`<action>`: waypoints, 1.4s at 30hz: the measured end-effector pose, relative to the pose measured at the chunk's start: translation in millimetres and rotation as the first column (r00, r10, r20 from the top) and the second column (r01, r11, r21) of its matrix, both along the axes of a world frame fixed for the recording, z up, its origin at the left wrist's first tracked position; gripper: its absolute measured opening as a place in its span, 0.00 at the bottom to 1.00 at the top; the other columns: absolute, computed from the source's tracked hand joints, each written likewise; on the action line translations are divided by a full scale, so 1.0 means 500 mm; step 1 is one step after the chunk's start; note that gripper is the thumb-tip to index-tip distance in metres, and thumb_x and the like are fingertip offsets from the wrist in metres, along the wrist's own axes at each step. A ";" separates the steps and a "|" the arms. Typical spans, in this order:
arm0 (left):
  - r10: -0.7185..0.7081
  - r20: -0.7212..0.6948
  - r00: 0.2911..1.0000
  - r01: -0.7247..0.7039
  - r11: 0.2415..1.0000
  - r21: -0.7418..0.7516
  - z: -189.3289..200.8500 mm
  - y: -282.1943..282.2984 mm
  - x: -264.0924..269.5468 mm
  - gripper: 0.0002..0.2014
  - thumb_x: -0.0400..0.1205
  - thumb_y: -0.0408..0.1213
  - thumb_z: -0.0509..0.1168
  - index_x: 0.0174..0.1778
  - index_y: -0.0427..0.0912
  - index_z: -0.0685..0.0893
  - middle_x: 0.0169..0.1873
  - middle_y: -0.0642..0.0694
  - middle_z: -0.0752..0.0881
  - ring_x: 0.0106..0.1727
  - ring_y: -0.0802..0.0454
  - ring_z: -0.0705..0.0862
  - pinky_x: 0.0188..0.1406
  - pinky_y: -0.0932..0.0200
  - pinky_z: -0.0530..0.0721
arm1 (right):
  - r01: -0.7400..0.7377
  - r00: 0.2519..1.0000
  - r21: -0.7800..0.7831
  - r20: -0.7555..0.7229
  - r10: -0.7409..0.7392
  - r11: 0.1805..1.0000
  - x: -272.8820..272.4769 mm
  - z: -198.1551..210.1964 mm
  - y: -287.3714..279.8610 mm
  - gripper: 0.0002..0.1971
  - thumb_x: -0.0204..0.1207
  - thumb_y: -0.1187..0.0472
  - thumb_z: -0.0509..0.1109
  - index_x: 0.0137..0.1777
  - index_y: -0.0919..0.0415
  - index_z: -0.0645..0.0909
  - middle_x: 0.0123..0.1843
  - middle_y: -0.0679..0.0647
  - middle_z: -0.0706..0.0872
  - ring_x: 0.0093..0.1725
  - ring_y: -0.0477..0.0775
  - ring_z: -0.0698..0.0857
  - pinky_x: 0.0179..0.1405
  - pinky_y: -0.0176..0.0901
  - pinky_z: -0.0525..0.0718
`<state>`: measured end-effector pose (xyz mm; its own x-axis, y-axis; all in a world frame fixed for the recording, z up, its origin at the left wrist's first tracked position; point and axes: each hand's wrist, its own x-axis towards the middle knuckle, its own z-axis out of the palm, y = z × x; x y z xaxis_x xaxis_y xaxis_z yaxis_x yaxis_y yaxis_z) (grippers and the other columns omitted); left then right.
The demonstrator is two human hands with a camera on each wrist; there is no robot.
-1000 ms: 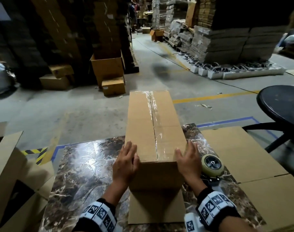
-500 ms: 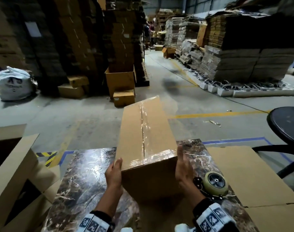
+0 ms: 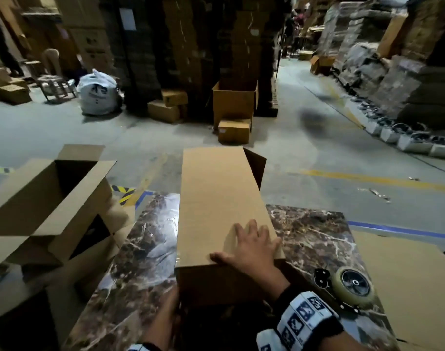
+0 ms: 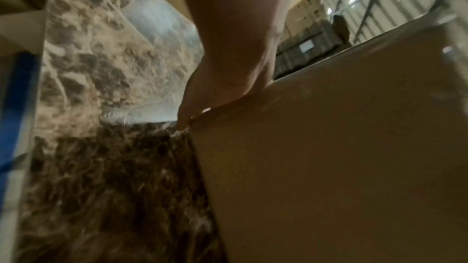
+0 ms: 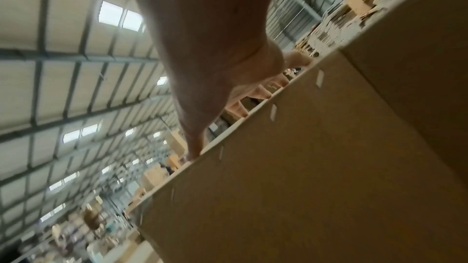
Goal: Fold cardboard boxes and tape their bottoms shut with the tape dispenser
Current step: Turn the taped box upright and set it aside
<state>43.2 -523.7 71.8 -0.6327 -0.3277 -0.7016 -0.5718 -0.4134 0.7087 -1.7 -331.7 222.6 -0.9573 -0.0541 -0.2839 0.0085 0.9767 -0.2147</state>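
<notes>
Holding the long plain brown cardboard box on its side over the dark marble-patterned tabletop, we have it between both hands. Our right hand lies spread flat on the upper panel near the near end, fingers straight, thumb along the edge. Our left hand is at the lower near corner; the left wrist view shows its fingers at the box's edge, but we cannot tell whether they curl round it or only press.

We judge this box's bottom done: the face now upward is bare cardboard, and the open flaps show at the far end. What seems left is to set it aside, perhaps with the open brown cardboard boxes at our left, then take a flat cardboard sheet from the right. The tape dispenser with its cream roll rests on the tabletop just right of our right wrist, untouched.

Half a second ago the taped seam faced up and both hands gripped the box's sides; now the box has rolled over, the tape is out of sight, and the right hand has moved on top.
</notes>
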 end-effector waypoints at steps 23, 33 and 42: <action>-0.468 -0.282 0.838 0.320 0.839 -0.441 0.130 -0.171 -0.148 0.25 0.81 0.60 0.63 0.66 0.45 0.80 0.58 0.42 0.87 0.57 0.41 0.86 0.60 0.34 0.84 | 0.207 0.941 -0.640 0.338 0.029 0.740 0.015 0.211 0.001 0.29 0.77 0.59 0.74 0.77 0.58 0.72 0.58 0.57 0.84 0.54 0.55 0.84 0.55 0.45 0.84; -0.493 -0.278 0.824 0.376 0.844 -0.382 0.100 -0.226 -0.131 0.15 0.90 0.46 0.55 0.56 0.43 0.85 0.53 0.42 0.88 0.50 0.47 0.85 0.46 0.54 0.82 | -0.247 0.890 -0.376 0.276 0.363 0.893 0.050 0.171 -0.182 0.31 0.82 0.55 0.70 0.84 0.53 0.65 0.87 0.54 0.59 0.85 0.55 0.60 0.85 0.52 0.57; -0.733 -0.381 0.563 0.132 0.535 -0.834 0.208 -0.274 -0.174 0.25 0.83 0.48 0.67 0.74 0.41 0.76 0.70 0.50 0.76 0.74 0.49 0.73 0.76 0.51 0.70 | -0.214 0.977 -0.316 -0.074 0.201 0.924 0.035 0.086 -0.260 0.20 0.78 0.51 0.73 0.69 0.52 0.83 0.63 0.55 0.87 0.63 0.54 0.85 0.61 0.44 0.80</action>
